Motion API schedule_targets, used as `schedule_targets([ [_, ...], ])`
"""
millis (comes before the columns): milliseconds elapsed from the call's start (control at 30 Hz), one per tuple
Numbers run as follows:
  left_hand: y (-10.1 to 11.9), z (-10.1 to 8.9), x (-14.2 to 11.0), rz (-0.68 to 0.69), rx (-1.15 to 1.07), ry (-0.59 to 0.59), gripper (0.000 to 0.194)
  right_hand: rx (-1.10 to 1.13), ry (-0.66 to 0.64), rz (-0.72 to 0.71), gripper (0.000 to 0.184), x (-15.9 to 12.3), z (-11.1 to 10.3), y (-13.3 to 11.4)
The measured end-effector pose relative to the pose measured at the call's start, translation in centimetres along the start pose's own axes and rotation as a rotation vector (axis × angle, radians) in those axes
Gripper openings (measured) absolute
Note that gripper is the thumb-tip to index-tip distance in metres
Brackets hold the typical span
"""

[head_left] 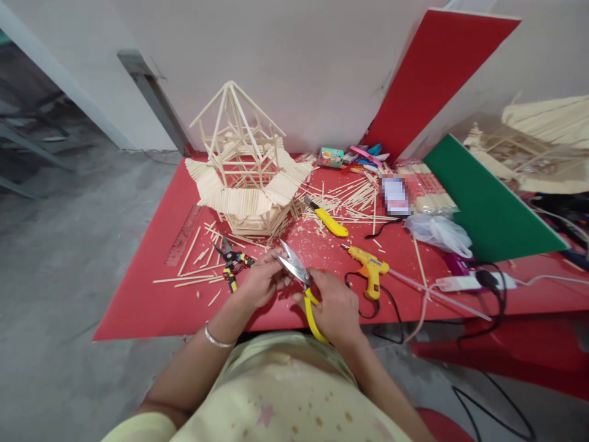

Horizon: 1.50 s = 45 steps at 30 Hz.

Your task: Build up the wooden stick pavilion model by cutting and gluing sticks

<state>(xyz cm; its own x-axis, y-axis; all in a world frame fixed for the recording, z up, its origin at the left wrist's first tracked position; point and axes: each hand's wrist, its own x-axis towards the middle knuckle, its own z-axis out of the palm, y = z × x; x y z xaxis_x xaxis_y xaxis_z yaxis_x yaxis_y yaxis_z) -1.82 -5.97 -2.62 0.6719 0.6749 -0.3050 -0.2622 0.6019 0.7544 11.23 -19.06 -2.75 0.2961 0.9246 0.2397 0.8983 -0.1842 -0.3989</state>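
Note:
My right hand point(334, 304) grips the yellow handles of a pair of scissors point(297, 270), whose blades are spread and point up and left. Close against the blades, my left hand point(265, 279) has its fingers pinched together; whatever is between them is too small to make out. Beyond both hands stands a pagoda-like model point(248, 199) built of thin wooden sticks, with a bare pointed roof frame and slatted eaves. Black-and-yellow pruning shears point(232, 261) lie just left of my left hand. A yellow utility knife point(329, 221) rests behind the scissors.
A yellow glue gun point(368, 267) with a trailing cord lies at right. Loose sticks point(354, 196) litter the red tabletop point(138, 301). Further right are a phone point(396, 196), a plastic bag point(439, 232), a green board point(492, 209) and a power strip point(464, 282). A ruler point(183, 236) lies left.

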Motion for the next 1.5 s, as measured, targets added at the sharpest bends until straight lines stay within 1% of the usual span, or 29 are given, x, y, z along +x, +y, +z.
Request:
schedule_targets([
  [133,0.1,0.1,-0.1,-0.007,0.005,-0.072,0.033,0.018,0.002,0.022,0.033,-0.3,0.5,0.0],
  [200,0.4,0.2,-0.2,-0.006,0.027,-0.115,0.035,-0.012,-0.011,0.073,0.034,-0.5,0.8,0.2],
  [333,1.1,0.1,-0.2,0.039,0.029,-0.141,0.035,-0.247,-0.063,0.252,0.043,-0.1,1.3,0.4],
  [400,1.3,-0.2,-0.1,0.053,0.025,-0.143,0.035,-0.331,-0.109,0.275,0.047,0.2,1.3,0.4],
  [467,1.4,-0.5,-0.1,0.064,0.034,-0.131,0.036,-0.360,-0.144,0.247,0.048,0.5,1.1,0.2],
  [533,1.5,-0.8,-0.1,0.082,0.051,-0.106,0.037,-0.367,-0.163,0.206,0.044,0.5,0.8,-0.1],
  [600,1.6,-1.0,0.0,0.099,0.071,-0.074,0.039,-0.362,-0.151,0.176,0.038,0.6,0.4,-0.4],
  [633,1.6,-1.2,0.0,0.106,0.082,-0.057,0.039,-0.344,-0.125,0.160,0.035,0.7,0.2,-0.6],
  [667,1.7,-1.3,0.0,0.112,0.093,-0.039,0.039,-0.301,-0.083,0.132,0.032,0.9,-0.2,-0.8],
  [733,1.8,-1.6,0.0,0.122,0.128,-0.019,0.037,-0.125,0.038,0.034,0.028,1.7,-0.9,-1.4],
  [833,2.0,-1.9,0.1,0.148,0.195,-0.054,0.037,0.208,0.200,-0.145,0.023,3.5,-2.0,-2.9],
  [900,2.2,-1.8,0.1,0.165,0.225,-0.103,0.038,0.338,0.241,-0.213,0.019,4.7,-2.2,-3.9],
  [967,2.3,-1.6,0.1,0.179,0.229,-0.127,0.039,0.389,0.244,-0.233,0.016,5.7,-2.1,-4.5],
  [1033,2.4,-1.3,0.1,0.194,0.198,-0.106,0.038,0.380,0.249,-0.217,0.016,6.2,-1.6,-4.8],
  [1133,2.4,-0.6,-0.2,0.174,0.068,-0.036,0.031,0.280,0.344,-0.206,0.016,6.3,-0.8,-4.6],
  [1200,2.3,-0.1,-0.4,0.124,-0.048,0.005,0.031,0.206,0.414,-0.251,0.017,6.1,-0.5,-4.4],
  [1267,2.2,0.5,-0.6,0.067,-0.155,0.032,0.033,0.141,0.445,-0.305,0.019,5.8,-0.2,-4.1],
  [1367,2.1,1.2,-0.9,0.027,-0.265,0.038,0.030,0.075,0.413,-0.344,0.025,5.2,0.1,-3.7],
  [1433,2.3,1.6,-1.0,0.056,-0.286,0.047,0.028,0.083,0.364,-0.341,0.028,4.6,0.4,-2.9],
  [1500,2.6,1.9,-1.2,0.106,-0.266,0.082,0.028,0.097,0.330,-0.287,0.027,3.8,0.5,-1.5],
])
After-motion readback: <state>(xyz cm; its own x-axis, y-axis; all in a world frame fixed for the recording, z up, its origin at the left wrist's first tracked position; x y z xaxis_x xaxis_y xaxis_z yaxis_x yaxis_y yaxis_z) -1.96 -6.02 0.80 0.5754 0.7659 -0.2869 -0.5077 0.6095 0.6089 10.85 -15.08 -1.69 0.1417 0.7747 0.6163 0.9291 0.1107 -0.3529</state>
